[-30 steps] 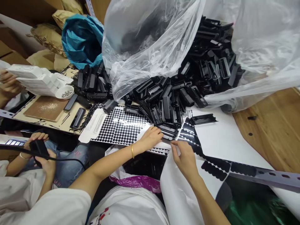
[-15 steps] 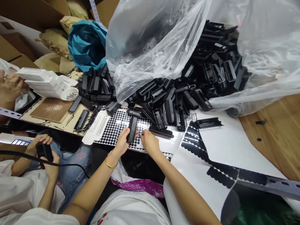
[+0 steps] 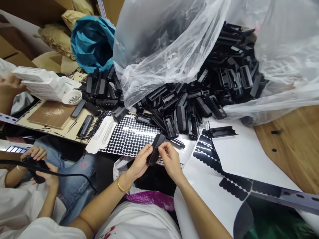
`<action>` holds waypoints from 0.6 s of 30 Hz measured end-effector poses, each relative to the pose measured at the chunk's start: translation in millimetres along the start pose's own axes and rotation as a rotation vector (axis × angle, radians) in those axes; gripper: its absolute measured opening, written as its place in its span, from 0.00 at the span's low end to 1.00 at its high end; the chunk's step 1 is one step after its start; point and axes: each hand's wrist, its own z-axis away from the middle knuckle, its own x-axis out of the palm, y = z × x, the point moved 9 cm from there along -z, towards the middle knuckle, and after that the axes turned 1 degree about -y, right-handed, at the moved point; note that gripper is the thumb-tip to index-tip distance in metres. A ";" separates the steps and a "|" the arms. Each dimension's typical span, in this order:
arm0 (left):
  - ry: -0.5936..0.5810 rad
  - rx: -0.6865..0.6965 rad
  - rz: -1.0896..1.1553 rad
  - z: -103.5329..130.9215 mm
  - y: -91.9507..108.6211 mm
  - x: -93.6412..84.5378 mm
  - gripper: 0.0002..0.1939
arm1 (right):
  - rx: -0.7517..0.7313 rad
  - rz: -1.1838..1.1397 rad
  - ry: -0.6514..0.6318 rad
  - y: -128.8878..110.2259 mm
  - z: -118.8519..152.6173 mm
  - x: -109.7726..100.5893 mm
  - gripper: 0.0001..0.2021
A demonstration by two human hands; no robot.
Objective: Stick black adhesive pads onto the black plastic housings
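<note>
In the head view my left hand is closed round the lower left part of a black plastic casing, long, narrow and textured, held tilted at the table's front edge. My right hand has thumb and fingers pinched at the casing's right side; whether a small piece sits between the fingertips is hidden. Beneath and left of the casing lies a sheet of round black stickers. Another casing rests on the sheet just behind my right hand.
A heap of black casings spills from a clear plastic bag. At the right lie white sheets with black sticker strips. A white bowl of small metal parts stands by white boxes. A co-worker's hands hold a black object at left.
My left hand has brought the casing right and toward me, tilting it. My right hand has moved from the sheet to the casing and now touches it.
</note>
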 end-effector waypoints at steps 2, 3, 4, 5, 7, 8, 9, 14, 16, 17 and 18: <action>-0.005 -0.007 0.009 3.3 -3.2 4.5 0.12 | 0.007 0.010 0.027 -0.5 4.9 -4.2 0.07; -0.006 -0.008 0.011 4.6 -3.9 6.2 0.12 | 0.010 0.009 0.037 -0.4 6.7 -6.0 0.07; -0.005 -0.007 0.013 5.7 -4.2 7.3 0.12 | 0.011 0.007 0.046 -0.1 8.1 -7.5 0.07; -0.002 -0.006 0.012 6.6 -4.3 8.1 0.12 | 0.012 0.005 0.054 0.3 9.2 -8.6 0.07; 0.008 -0.002 0.004 7.8 -4.5 8.5 0.12 | 0.009 0.006 0.069 1.0 10.6 -10.0 0.07; 0.012 0.000 -0.005 8.0 -4.7 8.4 0.13 | 0.008 0.006 0.075 1.5 11.0 -10.2 0.07; 0.014 0.003 -0.018 8.1 -4.9 8.3 0.13 | 0.007 0.004 0.079 2.0 11.2 -10.1 0.07; 0.014 0.045 -0.099 8.3 -2.3 9.4 0.13 | 0.001 0.046 0.085 3.3 11.4 -9.0 0.07; 0.016 0.069 -0.112 8.9 0.6 10.8 0.13 | -0.008 0.092 0.086 2.7 11.5 -9.0 0.07; 0.018 0.079 -0.116 9.2 2.0 11.4 0.12 | -0.015 0.114 0.086 2.0 11.5 -8.9 0.07; 0.021 0.089 -0.119 9.6 3.2 11.9 0.12 | -0.025 0.134 0.088 1.1 11.6 -8.9 0.07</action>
